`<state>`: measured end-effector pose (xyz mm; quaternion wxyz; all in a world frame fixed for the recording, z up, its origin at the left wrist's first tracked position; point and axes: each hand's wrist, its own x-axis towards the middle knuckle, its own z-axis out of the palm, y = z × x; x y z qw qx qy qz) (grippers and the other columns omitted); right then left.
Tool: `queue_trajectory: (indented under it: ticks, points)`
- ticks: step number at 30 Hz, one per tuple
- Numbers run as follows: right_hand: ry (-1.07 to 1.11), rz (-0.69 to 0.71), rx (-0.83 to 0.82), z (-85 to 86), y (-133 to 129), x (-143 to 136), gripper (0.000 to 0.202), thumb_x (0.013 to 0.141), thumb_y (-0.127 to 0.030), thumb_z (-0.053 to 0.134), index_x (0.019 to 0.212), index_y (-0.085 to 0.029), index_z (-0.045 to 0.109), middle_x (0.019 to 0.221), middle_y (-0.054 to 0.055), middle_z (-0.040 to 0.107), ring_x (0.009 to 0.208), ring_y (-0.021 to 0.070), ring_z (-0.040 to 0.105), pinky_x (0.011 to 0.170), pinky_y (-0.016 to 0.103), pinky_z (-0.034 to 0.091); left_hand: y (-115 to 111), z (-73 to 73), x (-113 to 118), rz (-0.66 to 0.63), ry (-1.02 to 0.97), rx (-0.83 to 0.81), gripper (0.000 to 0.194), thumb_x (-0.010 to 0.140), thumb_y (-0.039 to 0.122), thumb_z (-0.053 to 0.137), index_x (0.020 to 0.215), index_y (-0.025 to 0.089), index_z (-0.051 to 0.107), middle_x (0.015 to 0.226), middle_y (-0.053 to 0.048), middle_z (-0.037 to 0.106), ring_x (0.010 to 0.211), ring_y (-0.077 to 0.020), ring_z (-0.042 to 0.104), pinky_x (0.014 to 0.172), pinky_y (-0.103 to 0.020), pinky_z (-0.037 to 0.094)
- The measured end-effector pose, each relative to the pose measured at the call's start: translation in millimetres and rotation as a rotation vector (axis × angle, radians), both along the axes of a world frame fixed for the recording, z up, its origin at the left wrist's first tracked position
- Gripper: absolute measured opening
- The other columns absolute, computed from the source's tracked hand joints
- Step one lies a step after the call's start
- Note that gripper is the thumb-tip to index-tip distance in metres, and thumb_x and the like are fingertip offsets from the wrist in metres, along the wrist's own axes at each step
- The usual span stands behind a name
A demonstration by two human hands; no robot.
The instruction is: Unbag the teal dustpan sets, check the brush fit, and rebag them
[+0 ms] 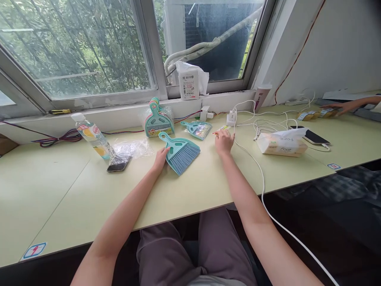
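My left hand (161, 159) grips a teal dustpan-and-brush set (182, 155) by its left edge near the handle. Grey-blue bristles of the brush face up, and the set is tilted just above or on the table. My right hand (224, 142) rests on the table to the right, fingers curled together beside a small printed card (223, 128); what its fingertips pinch, if anything, is too small to make out. Between the hands and farther back lies another teal set (198, 129) in a clear wrapper. A stack of wrapped sets (158, 119) leans against the sill.
On the left stand a drink bottle (92, 135), a phone (119, 163) and crumpled clear plastic (132, 147). To the right are a tissue pack (281, 143), a charging phone (312, 136) and a white cable (258, 165) running over the table edge. Another person's hand (347, 106) touches tape rolls (308, 115).
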<state>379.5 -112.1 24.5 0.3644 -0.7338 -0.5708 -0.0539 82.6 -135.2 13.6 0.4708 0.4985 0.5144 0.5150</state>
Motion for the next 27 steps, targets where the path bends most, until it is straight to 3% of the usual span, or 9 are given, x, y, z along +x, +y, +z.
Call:
queue_trajectory:
  ticks: [3,5,7,10,14,17,22,24,27]
  points:
    - [0.057,0.133,-0.307,-13.7,8,0,0.026,0.091,-0.019,0.048,0.102,-0.022,0.072,0.126,0.012,0.064,0.123,0.0272,0.051,0.113,0.060,0.009,-1,1.8,-1,0.008,0.012,-0.011,0.038,0.065,0.051,0.067,0.075,0.015,0.063,0.073,-0.005,0.065,0.072,-0.0207,0.059,0.068,-0.030,0.045]
    - [0.081,0.141,-0.362,-18.4,10,0,0.024,0.091,-0.026,0.052,0.104,-0.022,0.072,0.128,0.013,0.064,0.126,0.0296,0.050,0.112,0.065,0.005,-1,2.5,-1,0.003,0.011,-0.012,0.038,0.065,0.051,0.067,0.075,0.015,0.063,0.073,-0.004,0.065,0.072,-0.0205,0.058,0.068,-0.030,0.044]
    - [0.065,0.106,-0.328,-20.1,10,2,0.027,0.092,-0.029,0.051,0.103,-0.017,0.072,0.121,0.016,0.066,0.125,0.0309,0.050,0.113,0.063,0.002,-1,1.9,-1,-0.005,0.012,-0.012,0.038,0.066,0.052,0.067,0.076,0.015,0.063,0.073,-0.004,0.065,0.072,-0.0201,0.058,0.068,-0.030,0.044]
    - [0.055,0.052,-0.251,-18.4,11,7,0.030,0.091,-0.019,0.046,0.097,-0.008,0.073,0.111,0.022,0.069,0.120,0.0310,0.054,0.116,0.056,0.007,0,-0.2,-1,-0.005,0.031,-0.001,0.037,0.068,0.052,0.065,0.076,0.016,0.062,0.072,-0.003,0.064,0.070,-0.0192,0.057,0.069,-0.030,0.043]
    - [0.199,0.024,-0.030,-7.1,10,6,0.041,0.086,-0.007,0.036,0.109,-0.009,0.070,0.123,0.018,0.064,0.117,0.0244,0.056,0.108,0.040,0.033,0,-0.6,-1,-0.040,0.053,0.009,0.039,0.067,0.054,0.063,0.073,0.015,0.061,0.072,-0.004,0.063,0.071,-0.0198,0.057,0.069,-0.030,0.042]
    - [0.160,0.119,0.170,6.2,-3,-20,0.042,0.092,-0.015,0.031,0.112,-0.015,0.067,0.117,0.012,0.067,0.110,0.0226,0.057,0.092,0.033,0.042,-2,1.6,0,-0.094,0.119,-0.018,0.042,0.068,0.057,0.060,0.070,0.015,0.059,0.069,-0.004,0.061,0.067,-0.0182,0.053,0.066,-0.029,0.039]
    - [-0.148,0.485,0.089,14.8,-46,-104,0.026,0.095,-0.028,0.042,0.094,-0.022,0.068,0.098,0.006,0.071,0.094,0.0213,0.060,0.085,0.035,0.035,-9,2.6,3,-0.201,0.271,0.020,0.045,0.072,0.061,0.054,0.065,0.016,0.055,0.062,-0.001,0.054,0.062,-0.0152,0.046,0.062,-0.027,0.034]
    - [-0.259,0.502,0.026,12.8,-59,-127,0.021,0.094,-0.032,0.048,0.091,-0.020,0.066,0.096,0.007,0.070,0.094,0.0227,0.058,0.083,0.035,0.032,-11,2.4,5,-0.217,0.309,0.064,0.045,0.074,0.061,0.051,0.065,0.016,0.054,0.062,0.000,0.053,0.064,-0.0154,0.045,0.063,-0.027,0.034]
    - [-0.370,0.464,-0.013,12.0,-63,-136,0.021,0.093,-0.034,0.051,0.100,-0.018,0.061,0.101,0.011,0.069,0.096,0.0244,0.057,0.082,0.036,0.031,-15,3.2,10,-0.175,0.390,0.093,0.046,0.077,0.060,0.047,0.062,0.017,0.052,0.060,0.000,0.052,0.063,-0.0155,0.044,0.062,-0.027,0.033]
